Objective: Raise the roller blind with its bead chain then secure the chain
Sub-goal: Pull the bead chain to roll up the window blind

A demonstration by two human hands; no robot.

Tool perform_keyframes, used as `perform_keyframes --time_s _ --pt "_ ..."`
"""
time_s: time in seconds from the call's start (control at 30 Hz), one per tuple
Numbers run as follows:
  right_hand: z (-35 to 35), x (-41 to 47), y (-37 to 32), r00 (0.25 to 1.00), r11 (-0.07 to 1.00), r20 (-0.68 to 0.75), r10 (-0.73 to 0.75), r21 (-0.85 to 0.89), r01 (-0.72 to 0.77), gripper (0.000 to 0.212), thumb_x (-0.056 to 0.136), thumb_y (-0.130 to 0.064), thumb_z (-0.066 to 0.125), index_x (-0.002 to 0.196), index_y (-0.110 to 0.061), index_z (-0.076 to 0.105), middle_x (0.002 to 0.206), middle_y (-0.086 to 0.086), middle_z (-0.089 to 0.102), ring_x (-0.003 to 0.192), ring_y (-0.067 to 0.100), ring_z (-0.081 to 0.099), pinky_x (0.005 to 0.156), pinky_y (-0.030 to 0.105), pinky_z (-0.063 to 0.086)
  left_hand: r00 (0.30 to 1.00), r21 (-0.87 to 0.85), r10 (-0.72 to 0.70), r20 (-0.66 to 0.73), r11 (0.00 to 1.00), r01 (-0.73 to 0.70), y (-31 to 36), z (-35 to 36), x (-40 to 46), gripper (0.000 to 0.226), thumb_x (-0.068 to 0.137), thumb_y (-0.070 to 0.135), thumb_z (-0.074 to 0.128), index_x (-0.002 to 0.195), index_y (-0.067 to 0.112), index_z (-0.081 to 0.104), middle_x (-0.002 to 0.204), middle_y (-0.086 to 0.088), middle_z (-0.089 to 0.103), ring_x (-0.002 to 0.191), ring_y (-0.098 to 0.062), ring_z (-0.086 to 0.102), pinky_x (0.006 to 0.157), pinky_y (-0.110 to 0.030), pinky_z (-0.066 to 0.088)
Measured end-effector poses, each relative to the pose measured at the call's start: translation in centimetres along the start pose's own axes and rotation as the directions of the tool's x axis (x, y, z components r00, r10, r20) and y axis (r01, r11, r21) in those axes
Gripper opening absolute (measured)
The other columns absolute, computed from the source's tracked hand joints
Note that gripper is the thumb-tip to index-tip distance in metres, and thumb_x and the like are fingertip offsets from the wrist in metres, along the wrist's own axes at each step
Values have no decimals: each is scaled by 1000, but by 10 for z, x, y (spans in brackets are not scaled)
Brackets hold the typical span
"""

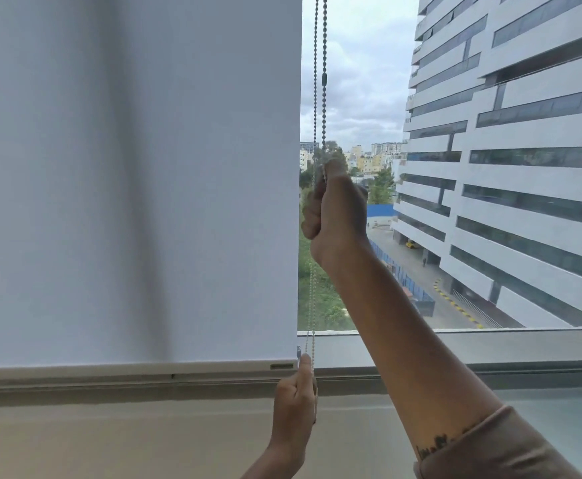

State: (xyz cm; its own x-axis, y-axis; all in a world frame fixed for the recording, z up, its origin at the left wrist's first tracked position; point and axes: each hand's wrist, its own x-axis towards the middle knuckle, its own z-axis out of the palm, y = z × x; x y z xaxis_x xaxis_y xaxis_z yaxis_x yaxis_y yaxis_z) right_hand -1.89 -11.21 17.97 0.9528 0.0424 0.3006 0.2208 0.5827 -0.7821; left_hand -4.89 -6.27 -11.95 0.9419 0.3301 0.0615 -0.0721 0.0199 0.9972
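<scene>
A white roller blind [127, 167] covers the left half of the window, its bottom bar [127, 367] resting just above the sill. The bead chain [320, 63] hangs as two strands along the blind's right edge, with a connector bead on the right strand. My right hand [334, 212] is raised and shut on the chain at mid-height. Lower down, my left hand [294, 406] is shut on the chain's lower part beside the bar's right end. Between the hands the chain [312, 305] runs thin and pale.
The window sill and frame [455, 354] run across below the glass. Outside, a tall white office building [507, 167] fills the right side, with a road and trees below. A beige wall [109, 437] lies under the sill.
</scene>
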Motion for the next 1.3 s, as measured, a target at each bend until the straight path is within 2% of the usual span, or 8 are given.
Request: perform_keyframes --time_s 0.13,0.2,0.4,0.63,0.93,1.07,1.17,1.3 --pt "-10 -10 10 1000 1000 14 -5 9 5 53 99 -18 50 49 -29 35 43 -8 25 35 12 13 43 20 11 976 -67 -154 155 984 165 4 -15 12 63 109 53 55 54 25 42 56 -6 39 45 -19 40 50 -27 40" --pt "-16 -15 18 999 1000 34 1 8 -1 53 98 -18 51 49 -29 35 43 -9 24 35 12 12 43 19 11 966 -99 -146 214 980 170 13 -22 22 67 112 54 47 57 19 61 61 -16 63 54 -27 63 66 -34 56" --pt "-33 -28 45 998 999 45 31 -13 -31 56 97 -17 50 45 -28 37 42 -10 25 34 11 14 42 19 13 988 -126 -28 154 991 47 82 -36 55 75 115 56 33 77 19 86 93 -17 86 84 -26 84 93 -50 58" --pt "-52 -39 70 999 993 15 29 -114 -27 61 100 -18 51 39 -27 46 39 -8 32 31 10 22 38 20 18 964 -220 258 55 945 -241 198 -43 67 71 116 52 30 92 13 84 90 -11 85 86 -23 83 89 -43 61" --pt "-86 -64 129 988 979 -8 155 -130 -154 62 100 -11 51 42 -28 35 42 -6 25 32 11 17 35 16 20 932 -337 333 143 902 -270 318 -24 58 74 115 58 25 118 5 77 90 -8 85 85 -23 83 77 -36 64" --pt "-105 -73 155 983 964 -49 179 -193 -185 55 97 -11 52 47 -27 35 45 -3 23 36 13 16 41 23 11 925 -408 332 183 882 -236 346 -14 50 75 113 62 28 111 6 77 71 -2 71 56 -15 62 57 -27 50" --pt "-115 -76 166 981 951 -81 173 -247 -188 48 89 -20 54 48 -27 29 47 -2 19 37 14 14 42 24 10 947 -447 268 175 879 -166 354 -7 43 72 108 72 34 66 20 59 59 5 34 53 -14 14 42 -23 18" --pt "-124 -78 178 986 932 -68 153 -322 -167 49 83 -26 54 41 -25 29 41 -5 22 37 13 15 42 22 13 960 -444 276 48 867 -226 340 3 34 76 104 73 47 46 26 31 45 9 23 39 -12 12 34 -23 15"
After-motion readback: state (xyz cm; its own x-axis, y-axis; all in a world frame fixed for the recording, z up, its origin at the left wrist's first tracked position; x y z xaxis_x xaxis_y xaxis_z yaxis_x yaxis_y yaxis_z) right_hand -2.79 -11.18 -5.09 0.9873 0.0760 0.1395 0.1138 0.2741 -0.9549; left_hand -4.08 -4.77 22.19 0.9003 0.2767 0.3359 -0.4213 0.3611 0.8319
